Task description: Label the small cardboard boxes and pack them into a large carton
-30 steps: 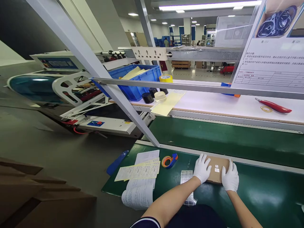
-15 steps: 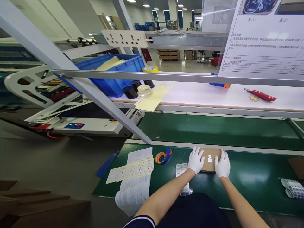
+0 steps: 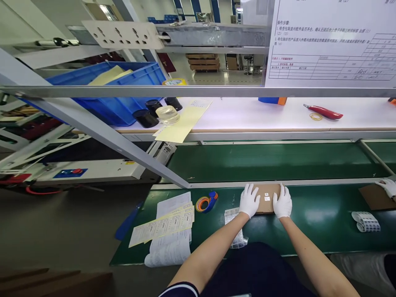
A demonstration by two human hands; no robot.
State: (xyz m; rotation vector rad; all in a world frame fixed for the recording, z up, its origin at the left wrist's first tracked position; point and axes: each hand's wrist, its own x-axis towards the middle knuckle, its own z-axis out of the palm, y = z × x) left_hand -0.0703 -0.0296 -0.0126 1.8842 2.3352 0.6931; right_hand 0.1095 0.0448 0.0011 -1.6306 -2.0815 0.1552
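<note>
A flat brown cardboard box (image 3: pixel 265 205) with two small white labels lies on the green work surface in front of me. My left hand (image 3: pixel 249 201), in a white glove, grips its left side, fingers over the top edge. On the opposite side my right hand (image 3: pixel 282 202), gloved too, holds the box with its fingers along the edge. Partly under my left forearm is a sheet of small labels (image 3: pixel 231 215). An orange and blue tape dispenser (image 3: pixel 206 202) lies farther left, beside yellow-edged label sheets (image 3: pixel 167 222) and white printed paper (image 3: pixel 168 253).
At the right edge a co-worker's gloved hand (image 3: pixel 388 187) touches another cardboard piece (image 3: pixel 374 197); a curled label roll (image 3: pixel 366 222) lies nearby. Beyond the green belt (image 3: pixel 262 161), a white shelf (image 3: pixel 235 115) bears a red-handled knife (image 3: pixel 326 112) and a blue bin (image 3: pixel 123 111). A metal bar (image 3: pixel 201 91) crosses above.
My view has shifted, so the scene sits farther left and slightly higher. A co-worker's gloved hand has come into view at the right. Both my hands remain on the box.
</note>
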